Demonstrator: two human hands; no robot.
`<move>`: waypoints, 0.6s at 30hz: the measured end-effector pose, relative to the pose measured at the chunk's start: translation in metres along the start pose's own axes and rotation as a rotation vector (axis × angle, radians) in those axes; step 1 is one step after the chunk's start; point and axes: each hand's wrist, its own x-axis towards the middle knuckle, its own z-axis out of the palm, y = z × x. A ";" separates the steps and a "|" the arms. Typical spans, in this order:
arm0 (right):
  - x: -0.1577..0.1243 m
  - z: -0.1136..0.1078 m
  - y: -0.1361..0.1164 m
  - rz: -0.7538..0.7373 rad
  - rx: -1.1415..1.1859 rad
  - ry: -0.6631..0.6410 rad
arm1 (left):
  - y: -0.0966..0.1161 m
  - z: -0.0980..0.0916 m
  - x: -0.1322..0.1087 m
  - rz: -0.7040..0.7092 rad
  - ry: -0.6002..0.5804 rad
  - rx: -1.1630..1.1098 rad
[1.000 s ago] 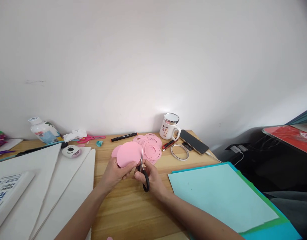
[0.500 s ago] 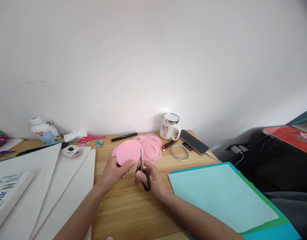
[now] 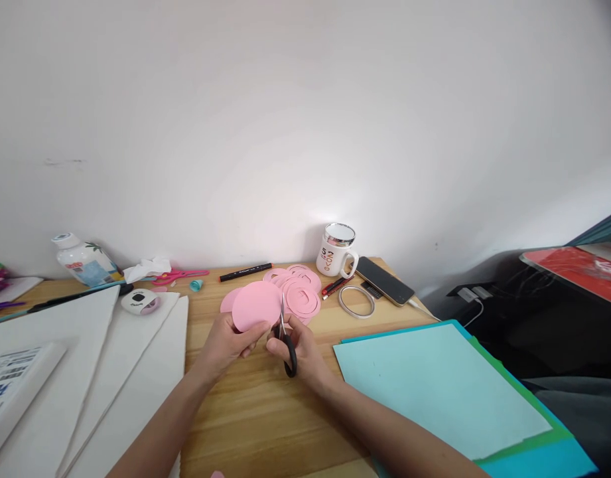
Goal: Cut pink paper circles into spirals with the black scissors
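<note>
- The left hand point(image 3: 230, 342) pinches a pink paper disc point(image 3: 255, 307) by its lower edge, thumb on the near face and fingers behind; the disc is tilted up above the table.
- The right hand point(image 3: 300, 348) is curled round the black handles of a pair of scissors point(image 3: 290, 362), whose blades point up and away, at the right edge of the disc; whether they bite into the paper I cannot tell.
- Just beyond the hands, partly hidden by the disc, lies an overlapping pile of pink paper cutouts point(image 3: 303, 300), some with rings cut in them.
- Behind the pile, near the wall, lies a black marker point(image 3: 245, 271) with orange-red ends.
- To the right of the pile stands a white mug point(image 3: 331, 260), upright, with a smartphone point(image 3: 385, 280) on its right and a pale ring point(image 3: 357, 316) lying flat in front.
- By the right forearm, a pale aqua sheet point(image 3: 434, 385) lies over green and blue ones.
- On the left, overlapping white boards point(image 3: 150, 385) carry a white oval dispenser point(image 3: 135, 302).
- Farther back are pink scissors point(image 3: 183, 274), a crumpled tissue point(image 3: 146, 269) and a tilted white bottle point(image 3: 83, 259).
</note>
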 end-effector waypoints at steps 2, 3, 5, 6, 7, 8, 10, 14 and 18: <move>0.000 -0.001 -0.001 -0.006 -0.020 -0.005 | -0.001 -0.001 0.000 0.006 -0.001 0.003; 0.000 -0.001 -0.001 -0.002 -0.026 -0.007 | -0.001 -0.001 0.000 0.009 -0.003 0.004; 0.000 -0.001 0.000 0.013 -0.032 -0.007 | 0.000 -0.001 0.000 0.012 -0.002 0.008; 0.000 -0.001 0.000 0.019 -0.032 -0.005 | 0.000 -0.002 0.000 0.012 0.000 0.012; 0.000 -0.001 0.001 0.023 -0.031 -0.003 | 0.001 -0.002 0.000 0.012 0.002 0.016; 0.000 -0.001 0.001 0.026 -0.028 -0.003 | 0.002 -0.002 0.000 0.009 0.006 0.018; 0.000 0.000 0.001 0.031 -0.020 -0.001 | 0.002 -0.002 0.000 0.002 0.017 0.016; 0.001 0.001 0.000 0.040 0.000 0.007 | 0.003 -0.002 0.000 -0.005 0.022 -0.005; 0.000 0.000 0.000 0.047 -0.009 0.016 | 0.004 -0.002 0.000 -0.015 0.018 -0.018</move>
